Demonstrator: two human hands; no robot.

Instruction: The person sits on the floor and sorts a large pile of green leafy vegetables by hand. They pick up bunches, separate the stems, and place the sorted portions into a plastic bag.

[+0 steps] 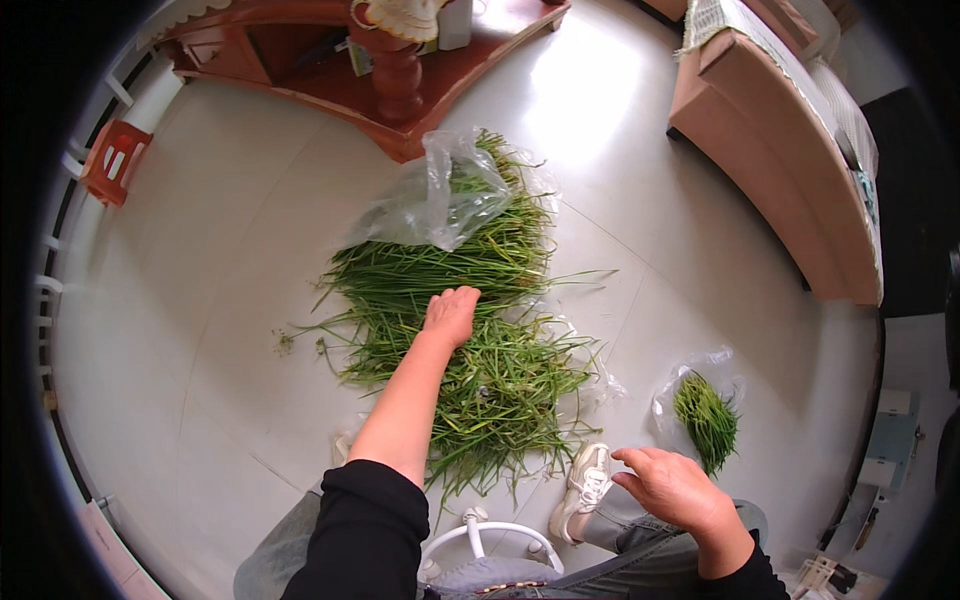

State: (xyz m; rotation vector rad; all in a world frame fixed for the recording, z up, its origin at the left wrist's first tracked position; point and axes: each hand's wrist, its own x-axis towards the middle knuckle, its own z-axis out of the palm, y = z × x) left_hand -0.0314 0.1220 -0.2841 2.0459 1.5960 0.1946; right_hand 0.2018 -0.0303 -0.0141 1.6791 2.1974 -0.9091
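Observation:
A large heap of long green leafy stalks, likely garlic chives (442, 274), lies on the floor, its far part under a clear plastic bag (469, 199). My left hand (452, 315) reaches onto the middle of the heap, fingers on the stalks; whether they grip any is hidden. Nearer my feet, looser, tangled stalks (502, 397) are spread out. My right hand (667, 484) hovers above my right knee, thumb and fingers apart, holding nothing. Just beyond it, a small neat bundle of green stalks (705, 420) rests on another clear plastic bag (667, 390).
A reddish wooden cabinet (420, 139) stands beyond the heap. At the right is a pink sofa (765, 165) with a pale cover. An orange-red plastic stool (116, 163) is at the far left. Below me shows a white wheeled base (476, 534), beside my shoe (589, 480).

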